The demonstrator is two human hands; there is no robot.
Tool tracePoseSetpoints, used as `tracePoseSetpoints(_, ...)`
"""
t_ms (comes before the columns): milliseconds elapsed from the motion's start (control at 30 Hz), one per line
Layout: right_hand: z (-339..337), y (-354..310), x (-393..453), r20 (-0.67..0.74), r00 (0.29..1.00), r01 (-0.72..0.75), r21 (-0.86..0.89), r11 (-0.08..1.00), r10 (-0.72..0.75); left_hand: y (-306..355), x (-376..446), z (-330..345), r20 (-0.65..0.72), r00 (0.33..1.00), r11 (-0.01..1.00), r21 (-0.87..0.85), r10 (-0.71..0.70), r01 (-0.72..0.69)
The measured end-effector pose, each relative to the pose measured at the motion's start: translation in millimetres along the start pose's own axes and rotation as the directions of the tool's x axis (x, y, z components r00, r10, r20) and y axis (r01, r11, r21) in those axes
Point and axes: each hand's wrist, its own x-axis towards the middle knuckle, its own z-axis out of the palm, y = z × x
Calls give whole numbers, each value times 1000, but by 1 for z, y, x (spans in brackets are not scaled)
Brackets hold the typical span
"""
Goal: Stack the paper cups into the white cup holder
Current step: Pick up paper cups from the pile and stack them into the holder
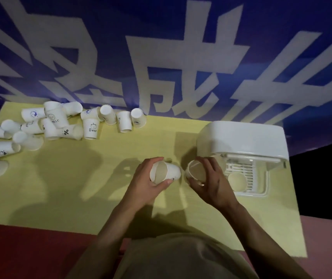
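Nearest the camera, the left hand (147, 178) is wrapped around a white paper cup lying on its side (166, 171), mouth turned toward the person, while the right hand (211, 182) grips a second white paper cup (196, 171) by its rim and wall, mouth tilted up and to the left; the two cups sit just beside each other above the pale yellow table mat (80, 178). The likely slip here is in the nesting: thin paper walls held this firmly could buckle, and if the two mouths meet at an angle, one rim may catch and crumple instead of sliding in (the left cup also points base-first toward the other, so it seems to need aligning). Just right of the right hand stands the white plastic cup holder (241, 137), with a slatted tray at its near base; one cup (236, 181) already lies there, and a careless reach could knock it out. Farther off at the far left, a loose heap of printed white paper cups (60, 123) lies scattered, some upright, most tipped over, all apparently empty and liable to roll off the mat edge if bumped.
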Motion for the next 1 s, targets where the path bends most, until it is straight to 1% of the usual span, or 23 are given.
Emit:
tracePoseSetpoints(133,-52,19,-46,-91,996,10,67,998,-4,51,-14,39,13,996,996,-21,92,-92)
tracePoseSetpoints(300,-108,67,-97,-145,987,-47,103,994,62,115,-20,99,32,981,981,-7,194,-194)
tracePoseSetpoints(400,-129,96,-121,-171,979,-91,115,989,109,140,-19,139,48,963,964,18,264,-265)
tracePoseSetpoints(467,-140,111,-134,-189,974,-103,121,987,125,148,-19,162,69,957,958,35,283,-286)
tracePoseSetpoints(667,-155,136,-156,-243,955,-135,149,979,169,147,-10,207,126,950,936,178,284,-303)
tracePoseSetpoints(833,-157,145,-159,-246,948,-163,171,972,202,138,7,226,177,954,911,295,243,-287)
tracePoseSetpoints(1000,-155,155,-162,-241,951,-157,161,974,193,132,19,243,221,961,889,388,166,-243)
